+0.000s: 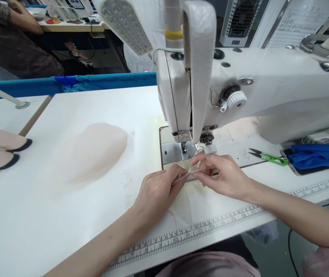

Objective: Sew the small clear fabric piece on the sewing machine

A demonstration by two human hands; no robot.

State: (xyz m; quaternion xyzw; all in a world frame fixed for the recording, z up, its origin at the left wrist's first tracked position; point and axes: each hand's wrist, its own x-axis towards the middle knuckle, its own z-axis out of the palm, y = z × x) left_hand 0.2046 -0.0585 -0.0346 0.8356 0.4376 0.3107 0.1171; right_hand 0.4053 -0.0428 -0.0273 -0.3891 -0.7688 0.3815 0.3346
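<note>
Left hand (155, 192) and right hand (224, 175) nearly meet, thumb and fingers of each pinched together on a thin, sheer, whitish strip of fabric (181, 178). The strip runs between them, just in front of the shiny metal needle plate (171, 152), below the presser foot of a white industrial sewing machine (245, 84). Under the hands spreads a smooth white tabletop (22, 231), with a black-marked ruler scale (181, 237) along its near edge. To the right lie black-bladed snips with bright green handles (275, 159), near a crumpled, bright blue cloth (320, 153). On the left a pale beige, rounded patch (101, 148) shows on the tabletop. Beyond, at upper left, another person's bent arm (27, 21) rests by a second table.
</note>
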